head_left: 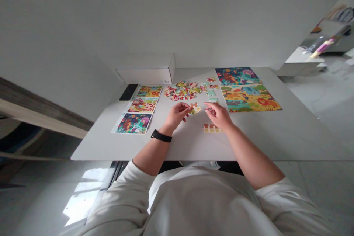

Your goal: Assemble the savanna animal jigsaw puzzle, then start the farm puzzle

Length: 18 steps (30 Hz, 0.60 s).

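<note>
My left hand (177, 114), with a black band on its wrist, pinches a small joined bit of jigsaw puzzle (195, 108) in brown, white and yellow-green. To its right, my right hand (218, 115) hovers with the index finger stretched toward that bit, not touching it. Its other fingers are loosely bent, and I see nothing in them. Below the right hand lies a joined strip of puzzle pieces (211, 129) with a white fence pattern, its right end partly covered by the hand. Beyond both hands is a heap of loose puzzle pieces (184, 90).
Pale green pieces (211, 93) lie right of the heap. Three picture cards (142, 105) and a black phone (128, 92) are on the left. A white box (146, 74) stands at the back. Two finished-looking puzzle pictures (249, 97) cover the table's right (293, 129).
</note>
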Tool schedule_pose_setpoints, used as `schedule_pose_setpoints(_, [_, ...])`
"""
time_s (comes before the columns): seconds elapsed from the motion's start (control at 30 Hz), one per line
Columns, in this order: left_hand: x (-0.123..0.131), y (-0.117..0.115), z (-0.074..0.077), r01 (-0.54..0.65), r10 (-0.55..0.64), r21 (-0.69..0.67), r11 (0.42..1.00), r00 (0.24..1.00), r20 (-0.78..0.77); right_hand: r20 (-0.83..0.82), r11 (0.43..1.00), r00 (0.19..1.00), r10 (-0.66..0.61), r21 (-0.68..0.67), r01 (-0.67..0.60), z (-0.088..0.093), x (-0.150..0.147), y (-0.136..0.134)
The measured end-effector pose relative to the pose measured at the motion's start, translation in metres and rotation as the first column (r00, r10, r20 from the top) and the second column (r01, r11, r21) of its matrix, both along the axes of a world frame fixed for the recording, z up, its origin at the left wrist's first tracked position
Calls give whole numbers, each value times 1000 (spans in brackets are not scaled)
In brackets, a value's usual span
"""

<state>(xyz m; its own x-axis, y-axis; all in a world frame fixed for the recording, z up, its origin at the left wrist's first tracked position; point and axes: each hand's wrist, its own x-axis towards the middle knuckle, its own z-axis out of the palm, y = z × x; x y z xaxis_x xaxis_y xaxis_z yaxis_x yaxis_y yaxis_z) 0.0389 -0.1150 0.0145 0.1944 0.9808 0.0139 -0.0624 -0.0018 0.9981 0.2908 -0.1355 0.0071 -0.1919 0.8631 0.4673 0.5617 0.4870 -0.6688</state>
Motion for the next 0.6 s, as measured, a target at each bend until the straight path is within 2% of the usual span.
schedule_pose_setpoints(0.17, [4, -3, -5, 89, -86, 52, 995, 994, -62, -146, 983, 989, 15, -178, -42, 0, -3, 0])
schedule_pose_setpoints(0.4, [6, -5, -13, 207, -188, 97, 974, 967, -172, -282, 909, 957, 62, -380, -171, -3, -12, -1])
schedule_pose_setpoints(0.5, [5, -5, -16, 164, -85, 250, 954, 950, -301, -301, 895, 953, 42, -412, -170, -2, -11, 0])
schedule_pose_setpoints(0.6, [4, -6, -17, 163, 54, 452, 877, 901, -430, -304, 891, 953, -2, -433, -136, -1, -8, 1])
